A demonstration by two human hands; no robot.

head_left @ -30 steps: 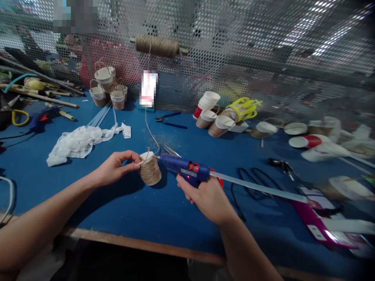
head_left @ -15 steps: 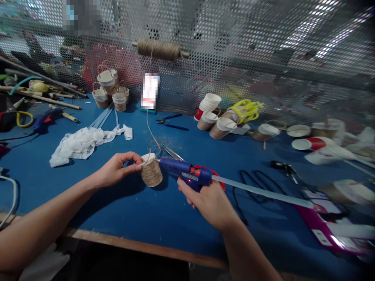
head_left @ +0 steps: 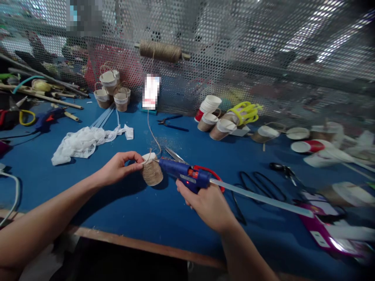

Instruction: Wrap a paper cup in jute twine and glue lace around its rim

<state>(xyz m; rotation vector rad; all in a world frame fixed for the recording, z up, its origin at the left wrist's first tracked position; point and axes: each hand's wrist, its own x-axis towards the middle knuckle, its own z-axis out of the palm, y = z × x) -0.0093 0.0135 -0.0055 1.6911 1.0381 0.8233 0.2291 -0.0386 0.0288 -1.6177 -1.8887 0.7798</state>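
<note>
left hand (head_left: 121, 167) pinching rim of small brown twine-wrapped white paper cup (head_left: 153, 175); right hand (head_left: 206, 201) clamped on blue plastic glue gun (head_left: 174, 168). best: cup steady, nozzle (head_left: 156, 160) close.

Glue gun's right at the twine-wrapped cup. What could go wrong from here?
1. The left hand pinches the twine-wrapped cup near the nozzle of the glue gun; if it's hot, a slip might burn the fingers.
2. Twine runs from the spool down toward the cup; a snag could tug the wrap loose.
3. Scissors lie partly hidden behind the gun; the right hand could knock them.
</note>
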